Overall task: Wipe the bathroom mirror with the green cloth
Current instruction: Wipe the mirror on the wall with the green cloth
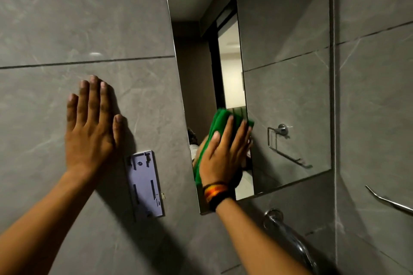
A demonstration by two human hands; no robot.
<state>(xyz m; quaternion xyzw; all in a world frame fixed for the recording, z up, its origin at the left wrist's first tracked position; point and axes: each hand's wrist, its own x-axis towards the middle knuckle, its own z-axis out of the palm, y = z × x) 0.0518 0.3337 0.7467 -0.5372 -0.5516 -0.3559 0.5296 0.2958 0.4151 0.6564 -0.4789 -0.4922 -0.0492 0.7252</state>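
The frameless mirror [286, 56] hangs on the grey tiled wall, right of centre. My right hand [223, 154] presses the folded green cloth [220, 123] flat against the mirror's lower left part, fingers spread over it; a striped band sits on that wrist. The cloth sticks out above and left of my fingers. My left hand [92, 125] lies flat and open on the wall tile left of the mirror, holding nothing.
A pale plastic wall bracket [145, 184] is screwed to the tile between my hands, just left of the mirror's edge. A chrome tap [288, 236] juts out below the mirror. A chrome rail [388, 201] runs along the right wall. The mirror reflects a doorway and a towel holder.
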